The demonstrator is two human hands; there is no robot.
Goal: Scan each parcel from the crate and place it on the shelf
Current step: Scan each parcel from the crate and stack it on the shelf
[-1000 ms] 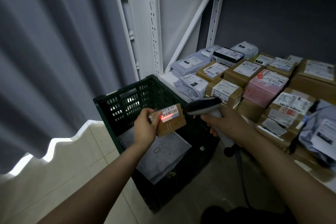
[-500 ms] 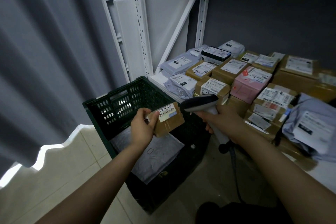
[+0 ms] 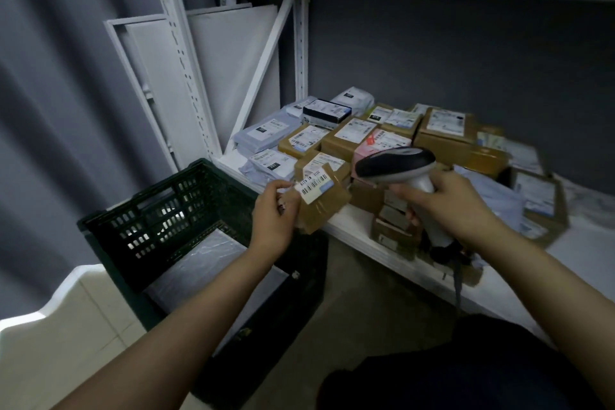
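My left hand (image 3: 274, 215) grips a small brown cardboard parcel (image 3: 324, 205) by its left end, its white barcode label facing up. The parcel hangs over the front edge of the white shelf (image 3: 352, 226), just right of the dark green crate (image 3: 166, 210). My right hand (image 3: 446, 203) holds a grey and black barcode scanner (image 3: 394, 165) by its handle, head pointing left above the parcel. No red light shows on the label. A flat grey mailer bag (image 3: 203, 263) lies in the crate.
Several labelled boxes and grey mailer bags (image 3: 366, 136) crowd the shelf behind my hands. White shelf uprights (image 3: 179, 53) and leaning white panels (image 3: 229, 70) stand behind the crate. A grey curtain (image 3: 50, 110) hangs at left. The scanner cable (image 3: 457, 280) drops below the shelf edge.
The red scan line on the label has gone out. My left hand carried the parcel right, from over the crate to the shelf edge; the scanner moved along with it.
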